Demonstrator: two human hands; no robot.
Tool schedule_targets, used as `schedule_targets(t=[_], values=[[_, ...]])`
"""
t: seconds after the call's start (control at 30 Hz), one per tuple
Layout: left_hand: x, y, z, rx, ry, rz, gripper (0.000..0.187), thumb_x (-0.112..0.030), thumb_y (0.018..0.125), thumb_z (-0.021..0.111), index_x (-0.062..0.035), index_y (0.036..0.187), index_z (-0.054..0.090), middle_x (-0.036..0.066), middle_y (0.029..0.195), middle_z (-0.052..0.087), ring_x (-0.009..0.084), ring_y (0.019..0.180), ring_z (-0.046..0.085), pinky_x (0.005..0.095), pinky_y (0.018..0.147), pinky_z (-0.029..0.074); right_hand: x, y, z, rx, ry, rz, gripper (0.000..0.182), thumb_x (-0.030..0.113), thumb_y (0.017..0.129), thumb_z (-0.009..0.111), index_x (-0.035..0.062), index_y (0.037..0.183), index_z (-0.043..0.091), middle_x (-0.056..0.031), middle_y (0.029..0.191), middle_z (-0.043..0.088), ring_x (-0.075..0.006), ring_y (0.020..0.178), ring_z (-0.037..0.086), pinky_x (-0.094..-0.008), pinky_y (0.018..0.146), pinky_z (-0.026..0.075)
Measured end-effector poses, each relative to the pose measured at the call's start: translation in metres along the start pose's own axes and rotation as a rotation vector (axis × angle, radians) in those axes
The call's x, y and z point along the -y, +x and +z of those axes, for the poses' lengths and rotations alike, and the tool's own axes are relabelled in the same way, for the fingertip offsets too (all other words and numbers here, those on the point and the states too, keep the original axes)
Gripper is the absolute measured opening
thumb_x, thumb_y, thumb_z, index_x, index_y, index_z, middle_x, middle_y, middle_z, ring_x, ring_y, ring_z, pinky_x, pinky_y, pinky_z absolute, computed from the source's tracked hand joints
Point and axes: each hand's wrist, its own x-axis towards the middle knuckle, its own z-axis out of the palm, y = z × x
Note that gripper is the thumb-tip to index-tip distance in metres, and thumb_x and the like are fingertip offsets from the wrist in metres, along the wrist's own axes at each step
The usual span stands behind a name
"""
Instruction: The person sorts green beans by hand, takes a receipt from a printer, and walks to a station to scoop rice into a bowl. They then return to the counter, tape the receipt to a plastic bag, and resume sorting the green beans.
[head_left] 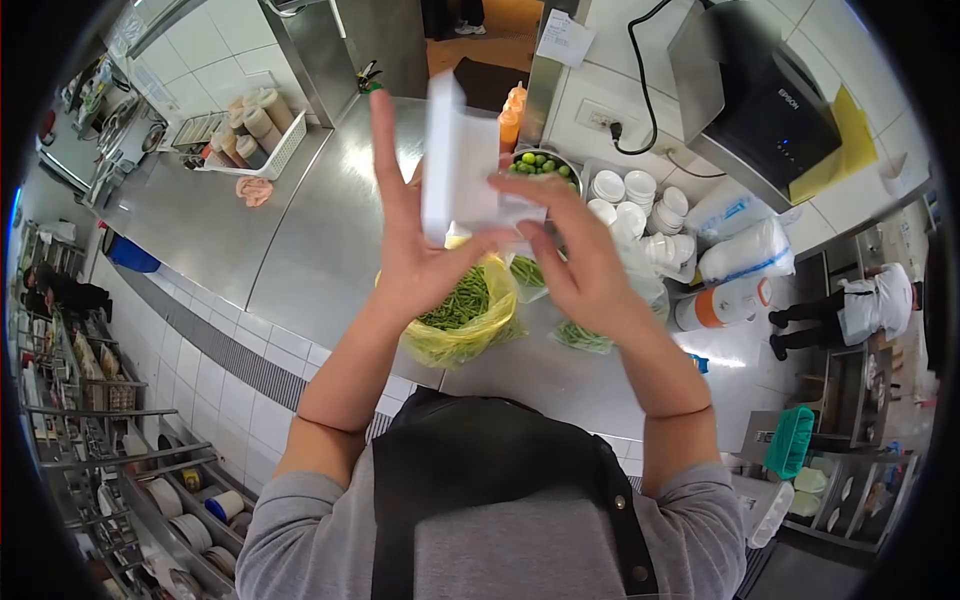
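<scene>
Appearing blurred above the worktop (310, 215), a white object (468, 165) was between the left hand (415, 255) and the right hand (590, 260); left thumb and forefinger stood apart, while right fingers overlapped its right side, their grip too blurred to tell. Near it, a yellow bag (455, 348) held green beans (455, 305); farther right, a bowl (577, 181) held limes (540, 163). The object's long axis ran near to far.

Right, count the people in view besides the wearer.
3: a person in white far right, a person in black far left, and a person's lower legs at top centre. Others may be hidden.
</scene>
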Motion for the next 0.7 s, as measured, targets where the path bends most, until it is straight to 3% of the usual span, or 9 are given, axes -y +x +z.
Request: schedule_targets(t=[0.03, 0.07, 0.1, 0.23, 0.3, 0.37, 0.57, 0.67, 0.7], values=[[-0.003, -0.006, -0.002, -0.064, -0.009, -0.096, 0.121, -0.011, 0.086, 0.078, -0.0238, 0.157, -0.019, 0.024, 0.146, 0.043, 0.0342, 0.127, 0.055, 0.0470, 0.104, 0.046, -0.004, -0.011, 0.012, -0.015, 0.089, 0.097, 0.045, -0.003, 0.092, 0.050, 0.0051, 0.136, 0.052, -0.0162, 0.124, 0.058, -0.0326, 0.112, 0.058, -0.0379, 0.093, 0.047], [0.004, -0.016, -0.004, -0.135, -0.007, -0.084, 0.099, -0.006, 0.091, 0.070, -0.0148, 0.160, 0.000, 0.022, 0.139, 0.051, 0.0291, 0.121, 0.059, 0.0419, 0.101, 0.047, -0.008, -0.021, 0.023, -0.034, 0.176, 0.196, 0.045, -0.003, 0.092, 0.049, 0.0053, 0.136, 0.052, -0.0160, 0.126, 0.057, -0.0316, 0.113, 0.058, -0.0374, 0.094, 0.046], [0.010, -0.025, -0.006, -0.121, -0.006, -0.092, 0.099, -0.006, 0.091, 0.070, -0.0148, 0.160, 0.000, 0.022, 0.139, 0.051, 0.0291, 0.121, 0.059, 0.0419, 0.101, 0.047, -0.010, -0.031, 0.034, -0.048, 0.177, 0.204, 0.045, -0.003, 0.092, 0.049, 0.0053, 0.136, 0.052, -0.0160, 0.126, 0.057, -0.0316, 0.113, 0.058, -0.0374, 0.094, 0.046], [0.031, -0.068, -0.012, -0.241, 0.315, -0.255, 0.061, -0.021, 0.099, 0.060, -0.0012, 0.151, 0.035, 0.019, 0.135, 0.055, 0.0226, 0.120, 0.057, 0.0336, 0.100, 0.046, -0.015, -0.072, 0.071, -0.042, 0.375, 0.349, 0.052, -0.008, 0.085, 0.048, 0.0042, 0.135, 0.052, -0.0135, 0.125, 0.057, -0.0261, 0.117, 0.056, -0.0358, 0.097, 0.044], [0.046, -0.094, -0.022, -0.230, -0.119, -0.583, 0.062, -0.028, 0.099, 0.053, -0.0037, 0.152, 0.032, 0.017, 0.136, 0.053, 0.0239, 0.119, 0.056, 0.0351, 0.102, 0.045, -0.014, -0.088, 0.080, -0.032, 0.401, 0.411, 0.055, -0.010, 0.083, 0.047, 0.0029, 0.136, 0.052, -0.0126, 0.123, 0.057, -0.0241, 0.118, 0.056, -0.0350, 0.099, 0.044], [0.045, -0.101, -0.014, -0.260, -0.169, -0.568, 0.063, -0.023, 0.098, 0.051, -0.0025, 0.154, 0.028, 0.016, 0.129, 0.056, 0.0246, 0.118, 0.056, 0.0368, 0.103, 0.044, -0.013, -0.102, 0.085, 0.108, 0.526, 0.567, 0.058, -0.009, 0.078, 0.046, 0.0042, 0.134, 0.053, -0.0117, 0.121, 0.056, -0.0223, 0.116, 0.056, -0.0346, 0.096, 0.045], [0.047, -0.104, -0.015, -0.370, -0.374, -0.559, 0.067, -0.010, 0.088, 0.050, 0.0017, 0.151, 0.029, 0.008, 0.098, 0.053, 0.0228, 0.108, 0.056, 0.0382, 0.101, 0.045, -0.022, -0.119, 0.091, 0.042, 0.545, 0.563, 0.055, -0.007, 0.078, 0.046, 0.0052, 0.131, 0.055, -0.0098, 0.118, 0.056, -0.0200, 0.110, 0.057, -0.0315, 0.086, 0.047], [0.051, -0.099, -0.021, -0.345, -0.253, -0.491, 0.070, -0.031, 0.094, 0.059, 0.0014, 0.149, 0.031, 0.004, 0.097, 0.049, 0.0168, 0.095, 0.052, 0.0326, 0.093, 0.044, -0.020, -0.115, 0.091, -0.012, 0.524, 0.585, 0.051, -0.007, 0.080, 0.047, 0.0048, 0.129, 0.056, -0.0094, 0.115, 0.056, -0.0198, 0.107, 0.057, -0.0309, 0.086, 0.047], [0.051, -0.099, -0.023, -0.291, -0.233, -0.465, 0.086, -0.053, 0.090, 0.057, 0.0008, 0.150, 0.028, 0.003, 0.099, 0.047, 0.0140, 0.092, 0.049, 0.0295, 0.089, 0.043, -0.020, -0.114, 0.092, -0.066, 0.513, 0.609, 0.049, -0.007, 0.081, 0.048, 0.0045, 0.127, 0.058, -0.0092, 0.114, 0.056, -0.0197, 0.106, 0.057, -0.0305, 0.085, 0.047]])
